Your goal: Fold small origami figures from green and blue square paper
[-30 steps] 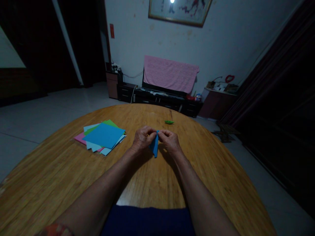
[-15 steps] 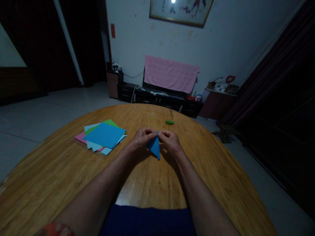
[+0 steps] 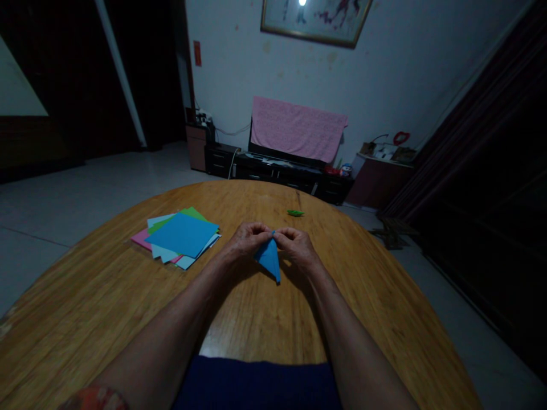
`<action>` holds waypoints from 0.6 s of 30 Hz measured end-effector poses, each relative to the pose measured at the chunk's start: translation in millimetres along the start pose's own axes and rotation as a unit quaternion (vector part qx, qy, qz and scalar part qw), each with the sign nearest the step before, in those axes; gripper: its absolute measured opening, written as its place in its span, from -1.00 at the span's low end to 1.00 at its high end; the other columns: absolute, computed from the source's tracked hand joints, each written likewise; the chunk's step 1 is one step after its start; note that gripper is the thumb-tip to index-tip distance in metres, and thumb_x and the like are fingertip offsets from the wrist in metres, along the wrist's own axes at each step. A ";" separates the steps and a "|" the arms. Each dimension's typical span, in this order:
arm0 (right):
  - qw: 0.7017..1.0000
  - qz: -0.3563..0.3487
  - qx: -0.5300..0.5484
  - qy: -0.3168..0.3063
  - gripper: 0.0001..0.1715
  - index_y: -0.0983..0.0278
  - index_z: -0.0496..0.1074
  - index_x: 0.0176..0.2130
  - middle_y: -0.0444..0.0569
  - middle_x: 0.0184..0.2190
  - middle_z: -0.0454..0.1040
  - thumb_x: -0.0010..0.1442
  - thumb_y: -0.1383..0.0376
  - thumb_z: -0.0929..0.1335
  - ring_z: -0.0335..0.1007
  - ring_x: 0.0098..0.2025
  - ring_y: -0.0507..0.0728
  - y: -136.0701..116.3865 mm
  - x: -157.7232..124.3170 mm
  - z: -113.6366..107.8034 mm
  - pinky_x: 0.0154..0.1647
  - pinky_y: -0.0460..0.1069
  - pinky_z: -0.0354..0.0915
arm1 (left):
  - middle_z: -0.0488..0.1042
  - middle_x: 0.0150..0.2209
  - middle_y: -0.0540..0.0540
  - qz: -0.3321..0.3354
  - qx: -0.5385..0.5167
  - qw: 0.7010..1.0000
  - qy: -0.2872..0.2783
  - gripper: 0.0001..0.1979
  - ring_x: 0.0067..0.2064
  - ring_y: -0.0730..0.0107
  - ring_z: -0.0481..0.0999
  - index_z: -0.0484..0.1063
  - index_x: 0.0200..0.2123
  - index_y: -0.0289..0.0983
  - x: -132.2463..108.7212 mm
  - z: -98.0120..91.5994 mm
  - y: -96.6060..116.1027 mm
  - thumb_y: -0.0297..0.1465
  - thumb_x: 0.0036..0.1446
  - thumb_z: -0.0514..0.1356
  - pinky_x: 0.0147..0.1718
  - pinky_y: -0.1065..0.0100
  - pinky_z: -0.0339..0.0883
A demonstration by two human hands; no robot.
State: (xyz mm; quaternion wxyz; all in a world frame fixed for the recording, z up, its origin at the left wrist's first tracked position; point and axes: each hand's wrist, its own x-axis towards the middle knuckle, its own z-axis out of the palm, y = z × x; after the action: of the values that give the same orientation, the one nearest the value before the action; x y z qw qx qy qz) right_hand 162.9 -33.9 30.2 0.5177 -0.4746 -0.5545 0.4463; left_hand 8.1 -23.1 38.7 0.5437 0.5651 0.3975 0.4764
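Note:
Between my hands, over the middle of the table, is a folded piece of blue paper, a narrow triangle whose pointed end hangs down toward me. My left hand pinches its upper left part between thumb and fingers. Close against it, my right hand pinches the paper's top right edge, with the fingertips of both hands nearly touching. The fingertips cover the top of the paper. Beyond my right hand lies a small folded green paper piece.
Left of my hands, a loose stack of coloured paper sheets lies on the round wooden table, a blue sheet on top. Past the far edge stand a low black cabinet and a screen draped with a pink towel.
The lower tip of the blue paper has swung slightly toward me and to the right. Both hands keep their pinch in nearly the same place.

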 end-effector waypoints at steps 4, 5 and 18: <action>1.000 0.003 0.001 0.001 -0.72 0.31 0.48 -0.45 -0.11 -0.55 0.42 -0.10 0.13 0.45 0.28 -0.50 0.01 -0.1 -0.8 0.3 -0.46 -0.08 0.23 | 0.30 -0.63 0.06 0.019 0.020 1.000 0.014 -0.80 -0.57 0.56 0.24 0.38 -0.57 -0.31 -1.9 2.3 0.4 -0.29 -0.17 0.28 -0.59 0.49 0.11; 1.000 0.004 -0.001 0.000 -0.72 0.31 0.48 -0.44 -0.11 -0.56 0.41 -0.10 0.13 0.45 0.28 -0.51 0.01 0.2 -0.6 0.5 -0.47 -0.08 0.22 | 0.31 -0.62 0.06 0.024 0.021 0.999 0.018 -0.81 -0.56 0.56 0.24 0.39 -0.56 -0.31 -2.3 2.8 0.5 -0.30 -0.15 0.27 -0.59 0.49 0.11; 0.993 -0.071 -0.089 0.022 -0.72 0.29 0.48 -0.44 -0.08 -0.51 0.46 -0.07 0.11 0.41 0.34 -0.47 0.05 13.3 5.5 -1.9 -0.41 -0.05 0.26 | 0.30 -0.62 0.06 0.042 0.038 0.998 0.026 -0.87 -0.55 0.52 0.28 0.39 -0.55 -0.30 -7.3 6.1 -0.7 -0.35 -0.10 0.22 -0.55 0.46 0.14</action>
State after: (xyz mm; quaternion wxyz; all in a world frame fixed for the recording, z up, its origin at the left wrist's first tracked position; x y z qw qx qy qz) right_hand 165.6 -26.4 18.0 0.5161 -0.4877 -0.6130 0.3465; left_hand 12.3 -31.5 37.4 0.4905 0.5892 0.4051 0.4982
